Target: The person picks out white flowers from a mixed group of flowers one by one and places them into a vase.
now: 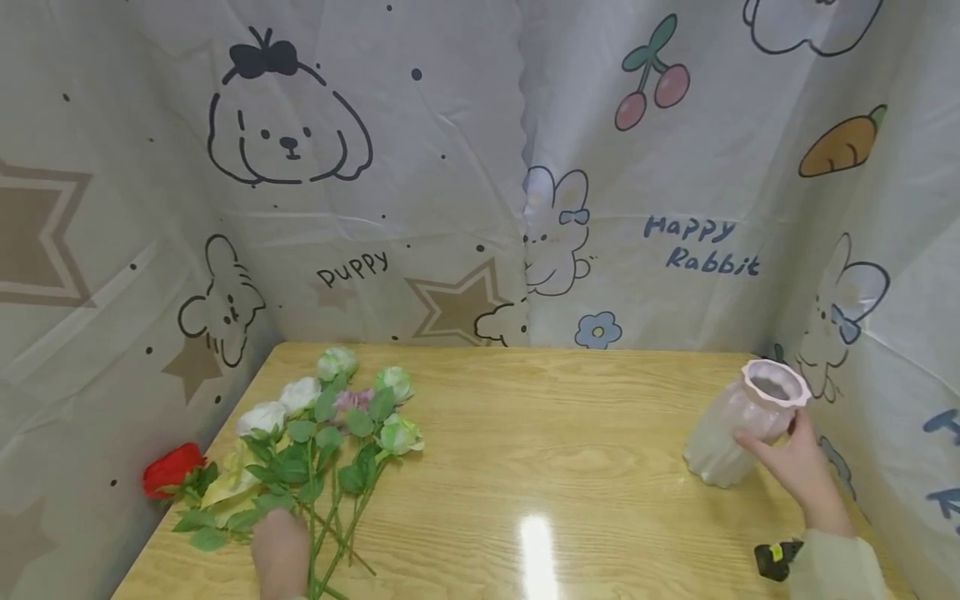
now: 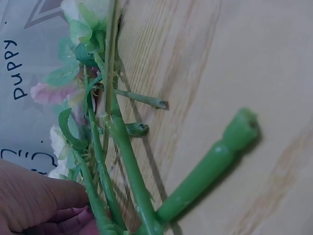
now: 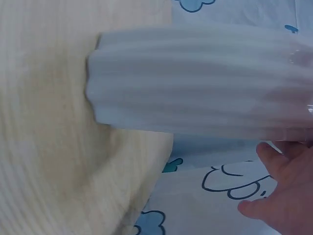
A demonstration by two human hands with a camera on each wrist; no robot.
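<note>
My right hand (image 1: 802, 462) grips a pale pink vase (image 1: 720, 442) with a scalloped rim at the right of the table, thumb on the near side. The vase leans to the right, its fluted base (image 3: 105, 81) close over the wood. At the left, my left hand (image 1: 281, 550) is among artificial flowers, beside the leaves and green stems (image 1: 322, 533). In the left wrist view, its thumb (image 2: 63, 193) and curled fingers come right up to the stems, which hide the fingertips; I cannot tell whether they pinch one.
White roses (image 1: 262, 417), green-white roses (image 1: 401, 435), a mauve flower (image 1: 354, 400), a yellow flower (image 1: 232, 479) and a red rose (image 1: 172, 471) lie at the left. A small black object (image 1: 776, 560) is by the right sleeve (image 1: 836, 571). Printed cloth (image 1: 450, 208) hangs around the wooden table (image 1: 570, 442).
</note>
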